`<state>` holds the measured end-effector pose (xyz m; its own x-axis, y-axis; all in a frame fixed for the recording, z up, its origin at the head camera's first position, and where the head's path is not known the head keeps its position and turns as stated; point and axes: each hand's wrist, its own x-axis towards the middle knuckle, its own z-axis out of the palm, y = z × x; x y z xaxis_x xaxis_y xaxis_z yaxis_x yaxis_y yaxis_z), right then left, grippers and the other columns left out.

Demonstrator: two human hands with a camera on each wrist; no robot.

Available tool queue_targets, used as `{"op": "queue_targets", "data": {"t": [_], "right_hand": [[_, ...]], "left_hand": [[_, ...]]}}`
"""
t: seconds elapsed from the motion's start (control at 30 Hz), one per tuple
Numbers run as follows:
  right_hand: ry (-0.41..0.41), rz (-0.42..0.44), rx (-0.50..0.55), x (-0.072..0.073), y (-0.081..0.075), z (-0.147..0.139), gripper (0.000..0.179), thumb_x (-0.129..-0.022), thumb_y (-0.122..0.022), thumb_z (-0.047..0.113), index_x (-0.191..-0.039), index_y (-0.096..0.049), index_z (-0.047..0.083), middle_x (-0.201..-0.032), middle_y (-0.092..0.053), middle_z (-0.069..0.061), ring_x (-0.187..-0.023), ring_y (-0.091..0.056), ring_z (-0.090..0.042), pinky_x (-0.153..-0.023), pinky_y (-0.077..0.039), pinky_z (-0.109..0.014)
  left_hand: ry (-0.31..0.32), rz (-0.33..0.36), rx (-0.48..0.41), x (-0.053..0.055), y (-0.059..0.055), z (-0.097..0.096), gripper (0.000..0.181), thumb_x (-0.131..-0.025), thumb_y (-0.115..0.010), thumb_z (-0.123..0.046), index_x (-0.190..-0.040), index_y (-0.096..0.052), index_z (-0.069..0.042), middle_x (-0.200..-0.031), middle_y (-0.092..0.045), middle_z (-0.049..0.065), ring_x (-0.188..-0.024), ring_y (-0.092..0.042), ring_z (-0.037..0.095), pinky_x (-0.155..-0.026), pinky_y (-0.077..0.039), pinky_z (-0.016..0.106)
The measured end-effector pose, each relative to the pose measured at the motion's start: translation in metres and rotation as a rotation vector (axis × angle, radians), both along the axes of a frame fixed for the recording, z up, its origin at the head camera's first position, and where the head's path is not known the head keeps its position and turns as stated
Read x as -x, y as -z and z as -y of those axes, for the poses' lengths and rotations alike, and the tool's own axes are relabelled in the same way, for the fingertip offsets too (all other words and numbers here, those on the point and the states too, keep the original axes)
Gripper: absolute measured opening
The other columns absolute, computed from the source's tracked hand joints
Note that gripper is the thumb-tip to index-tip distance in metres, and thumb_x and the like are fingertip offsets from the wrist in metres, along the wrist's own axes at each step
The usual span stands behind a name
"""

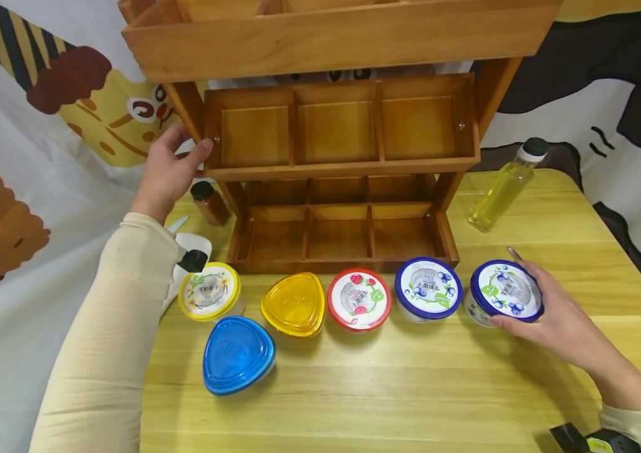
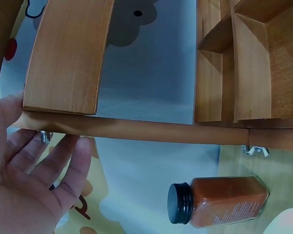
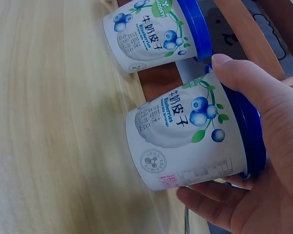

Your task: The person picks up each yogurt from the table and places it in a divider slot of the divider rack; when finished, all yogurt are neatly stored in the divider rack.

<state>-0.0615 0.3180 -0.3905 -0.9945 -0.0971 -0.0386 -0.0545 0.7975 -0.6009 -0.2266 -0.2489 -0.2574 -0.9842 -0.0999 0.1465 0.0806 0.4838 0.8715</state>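
Note:
My right hand grips a blueberry yogurt tub by its blue lid, thumb on one side and fingers on the other. Close beside it stands a second blue-lidded tub. On the left, my left hand holds the side of the tiered wooden rack. The left wrist view has the thumb on one face of the side strip and fingers on the other. A red-lidded tub, a yellow triangular container, a blue triangular container and a yellow-lidded tub sit before the rack.
Behind my left forearm stands a black-capped spice jar, with a white object near it. An oil bottle stands right of the rack. A patterned cloth hangs behind the wooden table.

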Motion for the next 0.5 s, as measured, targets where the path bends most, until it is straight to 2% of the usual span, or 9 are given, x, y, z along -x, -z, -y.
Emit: {"op": "queue_targets", "data": {"t": [0.3,0.37,0.5], "right_hand": [[0.026,0.052,-0.001,-0.002,-0.003,-0.001,0.118,-0.076,-0.085,0.037,-0.157,-0.007,0.001,-0.141,-0.034,-0.041,-0.119,-0.040,-0.059,-0.083,-0.039,-0.074],[0.030,0.064,-0.003,-0.001,-0.008,-0.001,0.118,-0.077,-0.085,0.038,-0.157,-0.006,0.001,-0.141,-0.033,-0.041,-0.119,-0.039,-0.059,-0.084,-0.039,-0.075],[0.029,0.022,0.002,0.004,-0.022,-0.001,0.118,-0.076,-0.086,0.035,-0.157,-0.006,0.002,-0.141,-0.033,-0.041,-0.119,-0.039,-0.059,-0.084,-0.039,-0.077]], "left_hand": [[-0.008,0.017,0.025,0.001,0.000,0.000,0.047,-0.098,-0.058,-0.037,-0.142,-0.049,-0.021,-0.146,-0.049,0.005,-0.113,-0.058,0.017,-0.071,-0.053,0.013],[-0.007,0.018,0.024,0.001,0.000,0.001,0.047,-0.098,-0.058,-0.037,-0.142,-0.049,-0.022,-0.147,-0.049,0.004,-0.113,-0.058,0.017,-0.071,-0.053,0.013],[-0.004,0.022,0.017,0.001,0.000,0.001,0.047,-0.099,-0.058,-0.037,-0.143,-0.048,-0.023,-0.149,-0.047,0.003,-0.114,-0.059,0.018,-0.072,-0.053,0.013]]}}
